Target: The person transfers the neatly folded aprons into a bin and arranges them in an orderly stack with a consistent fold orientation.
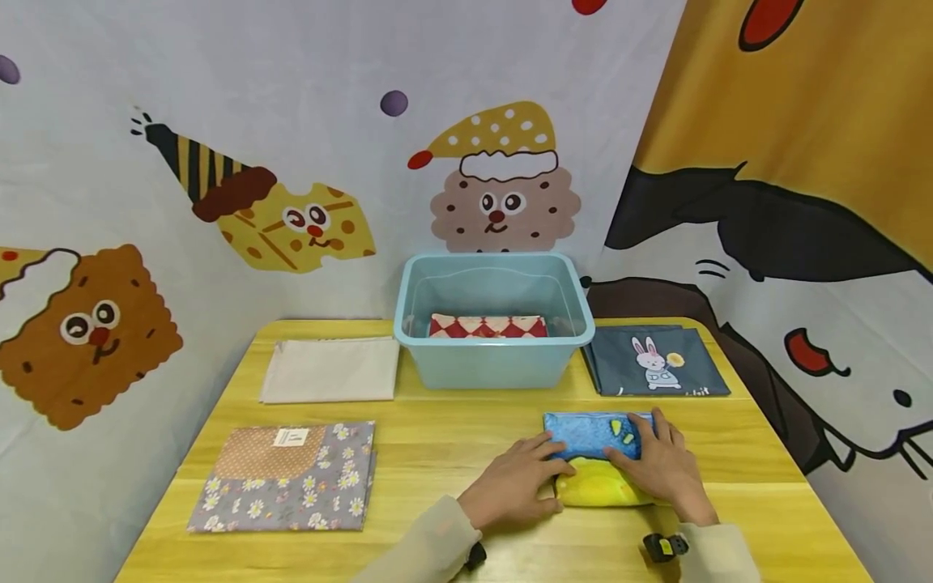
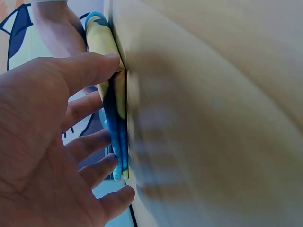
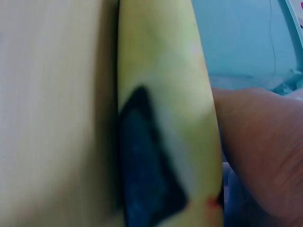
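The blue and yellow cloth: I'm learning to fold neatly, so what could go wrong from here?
The cloth might spring open if the left hand and right hand lift, since the left wrist view shows separate layers at its edge. Pushed forward, it could nudge the rabbit cloth, which lies just beyond.

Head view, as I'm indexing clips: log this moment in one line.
blue-yellow cloth: folded, on table | left hand: touching its left side | right hand: on its right side | bin: red-white cloth inside
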Available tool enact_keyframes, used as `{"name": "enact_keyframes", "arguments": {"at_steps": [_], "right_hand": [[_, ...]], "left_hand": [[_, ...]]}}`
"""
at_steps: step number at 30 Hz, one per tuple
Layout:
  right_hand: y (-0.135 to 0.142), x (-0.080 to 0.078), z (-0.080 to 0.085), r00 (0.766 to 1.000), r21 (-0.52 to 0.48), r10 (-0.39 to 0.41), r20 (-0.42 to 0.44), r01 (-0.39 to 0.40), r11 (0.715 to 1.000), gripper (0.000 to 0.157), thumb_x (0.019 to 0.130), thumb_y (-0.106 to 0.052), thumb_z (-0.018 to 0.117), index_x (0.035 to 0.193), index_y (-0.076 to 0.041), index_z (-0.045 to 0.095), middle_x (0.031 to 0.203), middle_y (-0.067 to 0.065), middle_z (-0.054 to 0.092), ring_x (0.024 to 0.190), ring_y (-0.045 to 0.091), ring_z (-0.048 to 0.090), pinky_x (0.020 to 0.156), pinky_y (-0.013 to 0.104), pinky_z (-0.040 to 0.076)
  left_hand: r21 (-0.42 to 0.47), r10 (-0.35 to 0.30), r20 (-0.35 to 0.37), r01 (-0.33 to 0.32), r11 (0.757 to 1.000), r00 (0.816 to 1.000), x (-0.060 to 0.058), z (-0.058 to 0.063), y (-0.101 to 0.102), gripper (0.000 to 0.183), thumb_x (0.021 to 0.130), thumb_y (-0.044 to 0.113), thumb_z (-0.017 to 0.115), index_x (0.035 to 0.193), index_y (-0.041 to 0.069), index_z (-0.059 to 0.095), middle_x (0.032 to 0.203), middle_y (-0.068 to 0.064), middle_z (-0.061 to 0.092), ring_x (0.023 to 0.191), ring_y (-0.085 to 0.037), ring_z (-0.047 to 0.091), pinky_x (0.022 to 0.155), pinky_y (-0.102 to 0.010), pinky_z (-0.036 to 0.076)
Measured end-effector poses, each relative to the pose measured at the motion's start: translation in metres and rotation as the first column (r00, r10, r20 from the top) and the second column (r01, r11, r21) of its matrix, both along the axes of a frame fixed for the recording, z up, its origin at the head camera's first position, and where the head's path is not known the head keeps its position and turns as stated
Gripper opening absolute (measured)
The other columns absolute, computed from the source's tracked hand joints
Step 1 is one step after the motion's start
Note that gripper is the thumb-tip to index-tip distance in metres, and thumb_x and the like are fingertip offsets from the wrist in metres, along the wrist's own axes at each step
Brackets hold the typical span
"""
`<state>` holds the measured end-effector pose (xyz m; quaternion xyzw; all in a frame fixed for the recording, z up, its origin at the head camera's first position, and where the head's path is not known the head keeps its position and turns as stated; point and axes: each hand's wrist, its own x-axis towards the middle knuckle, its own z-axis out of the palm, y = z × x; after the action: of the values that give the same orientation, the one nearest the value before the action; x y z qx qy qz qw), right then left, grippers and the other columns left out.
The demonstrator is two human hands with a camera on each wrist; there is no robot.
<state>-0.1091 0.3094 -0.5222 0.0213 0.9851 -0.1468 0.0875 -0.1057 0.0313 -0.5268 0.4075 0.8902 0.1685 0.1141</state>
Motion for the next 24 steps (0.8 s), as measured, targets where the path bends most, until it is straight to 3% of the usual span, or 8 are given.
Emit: {"name": "enact_keyframes", "arguments": {"at_steps": [24], "right_hand": [[-0.07, -0.011, 0.002, 1.0, 0.003, 0.004, -0.03, -0.004, 1.0, 0.085, 0.094, -0.058, 0.063, 0.154, -0.002, 0.042, 0.163, 0.037, 0.018, 0.143, 0.06, 0.028, 0.101, 0.075, 0.041]], "left_hand": [[0.068, 0.059, 0.08, -0.065, 0.996, 0.995, -0.011, 0.0, -0.061, 0.046, 0.096, 0.037, 0.072, 0.14, 0.032, 0.061, 0.164, 0.004, 0.039, 0.158, -0.025, 0.025, 0.126, -0.05, 0.029]]}}
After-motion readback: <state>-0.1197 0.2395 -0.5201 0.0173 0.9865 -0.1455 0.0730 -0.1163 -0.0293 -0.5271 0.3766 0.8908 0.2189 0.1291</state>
